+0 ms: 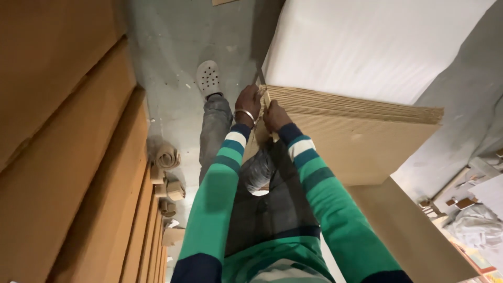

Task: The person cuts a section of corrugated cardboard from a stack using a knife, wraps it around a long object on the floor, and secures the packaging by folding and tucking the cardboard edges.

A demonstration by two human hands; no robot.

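A stack of brown corrugated cardboard sheets (356, 120) stands on edge in front of me, its layered edges showing along the top. My left hand (247, 102), with a metal bangle on the wrist, grips the stack's near corner. My right hand (274, 115) holds the same corner just beside it, fingers closed around the sheet edges. Both arms wear green, white and dark blue striped sleeves. My leg in grey trousers and a white perforated clog (208, 78) stand on the concrete floor below.
A large white sheet (377, 42) lies behind the stack. Tall piles of brown board (68, 157) fill the left side. Rolled cardboard scraps (166, 157) lie on the floor by those piles. Another brown board (414, 236) leans at lower right, with clutter (471, 215) beyond.
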